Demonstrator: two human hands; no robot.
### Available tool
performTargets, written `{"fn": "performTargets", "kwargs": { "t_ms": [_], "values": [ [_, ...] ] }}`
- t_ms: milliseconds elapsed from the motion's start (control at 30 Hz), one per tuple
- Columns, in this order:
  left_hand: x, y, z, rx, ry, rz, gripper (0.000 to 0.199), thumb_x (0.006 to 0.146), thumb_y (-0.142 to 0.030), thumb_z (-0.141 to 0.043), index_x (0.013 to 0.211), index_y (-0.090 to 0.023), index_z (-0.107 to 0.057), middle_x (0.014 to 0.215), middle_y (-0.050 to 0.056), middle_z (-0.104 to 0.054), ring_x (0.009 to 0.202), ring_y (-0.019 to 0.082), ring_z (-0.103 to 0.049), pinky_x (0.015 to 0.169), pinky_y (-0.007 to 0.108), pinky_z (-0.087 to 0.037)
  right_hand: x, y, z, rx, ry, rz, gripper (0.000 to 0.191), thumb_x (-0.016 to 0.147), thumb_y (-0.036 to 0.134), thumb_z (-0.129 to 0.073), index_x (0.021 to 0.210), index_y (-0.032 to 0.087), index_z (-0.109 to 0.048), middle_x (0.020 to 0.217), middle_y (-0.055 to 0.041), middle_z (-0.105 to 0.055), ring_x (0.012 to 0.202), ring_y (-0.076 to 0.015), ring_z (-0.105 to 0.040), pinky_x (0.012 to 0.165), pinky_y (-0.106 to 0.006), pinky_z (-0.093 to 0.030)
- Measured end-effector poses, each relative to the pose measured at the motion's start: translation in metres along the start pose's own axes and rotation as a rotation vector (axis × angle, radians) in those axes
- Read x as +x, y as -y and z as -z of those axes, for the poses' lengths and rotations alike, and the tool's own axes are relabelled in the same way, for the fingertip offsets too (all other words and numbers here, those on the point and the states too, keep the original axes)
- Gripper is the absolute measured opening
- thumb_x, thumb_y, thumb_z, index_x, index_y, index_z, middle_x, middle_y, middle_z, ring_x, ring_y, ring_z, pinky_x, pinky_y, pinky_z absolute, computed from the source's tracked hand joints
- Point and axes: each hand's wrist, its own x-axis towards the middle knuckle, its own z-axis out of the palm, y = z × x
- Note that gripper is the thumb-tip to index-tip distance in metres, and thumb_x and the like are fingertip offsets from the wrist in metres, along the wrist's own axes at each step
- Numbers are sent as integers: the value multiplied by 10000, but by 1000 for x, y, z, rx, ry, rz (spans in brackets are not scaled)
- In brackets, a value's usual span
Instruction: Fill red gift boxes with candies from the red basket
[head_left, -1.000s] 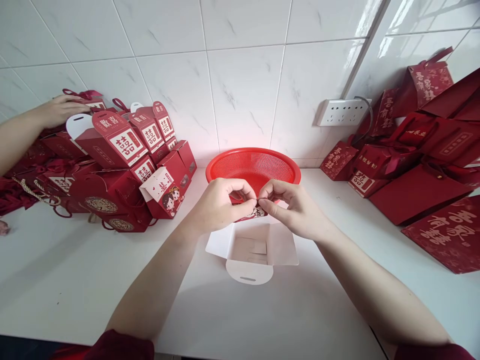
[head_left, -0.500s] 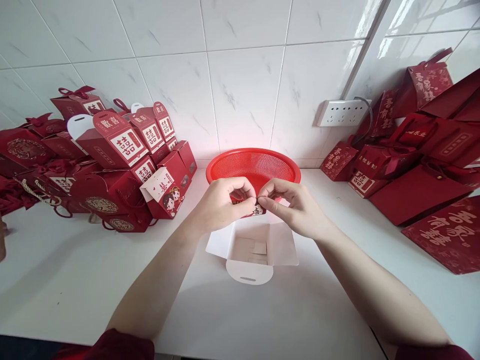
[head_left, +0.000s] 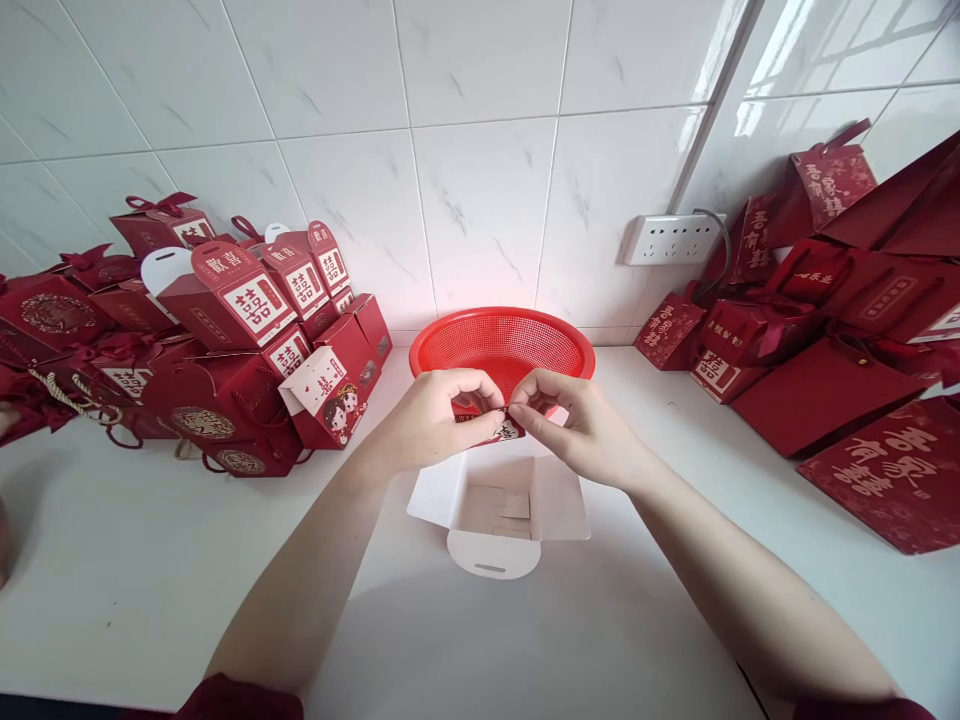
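My left hand (head_left: 442, 418) and my right hand (head_left: 574, 425) meet over the far side of an unfolded-top box (head_left: 491, 510). Thumb and forefinger of each hand are pinched together, fingertips nearly touching. Between them is a small dark red and white printed piece (head_left: 510, 430), mostly covered by my fingers; I cannot tell whether it is separate or part of the box. The box stands upright, white inside, its side flaps spread outward. Its rounded near flap with a handle slot hangs toward me. Just behind my hands sits a red plastic colander (head_left: 502, 325).
Red printed gift boxes (head_left: 255, 305) are stacked at the left. More red boxes and bags (head_left: 832, 375) are piled at the right, beside a white power strip (head_left: 673, 240) on the tiled wall. Part of another person's hand (head_left: 4, 540) shows at the left edge of the white table (head_left: 525, 640).
The view has shifted slightly, so everything sits a little lower. Both hands keep pinching at the same place, and more of the printed piece shows. The hand at the left edge has moved.
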Motion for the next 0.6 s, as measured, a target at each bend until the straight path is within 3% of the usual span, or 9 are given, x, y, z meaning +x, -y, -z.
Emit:
{"fn": "performTargets", "kwargs": {
  "t_ms": [233,433,533,600],
  "values": [
    [-2,-2,4,20,-53,35,89,850,-255,-625,799,-185,-649,788,-3,-669,716,127,-642,643,234,-522,2,0,1,-16,9,42,124,964,233,-522,879,203,-607,858,7,-675,780,-118,-629,689,-240,-494],
    [10,24,29,-101,-334,65,161,841,-348,-638,833,-188,-648,818,14,-674,725,136,-616,682,254,-488,11,-29,18,-225,-112,-56,158,983,263,-443,994,235,-599,1017,-21,-680,956,-170,-633,783,-284,-481],
    [16,43,41,-227,-434,146,155,806,-338,-623,780,-187,-600,720,-5,-626,643,133,-584,582,235,-434,18,-58,22,-396,-8,-191,213,973,243,-389,1028,242,-595,1124,-33,-670,997,-181,-619,782,-289,-466],
    [17,51,46,-244,-419,238,149,799,-332,-570,757,-190,-575,660,-8,-603,597,142,-569,538,236,-403,23,-77,21,-533,98,-241,246,965,223,-345,999,237,-587,1060,-33,-678,907,-178,-617,753,-298,-441]
  ]
}}
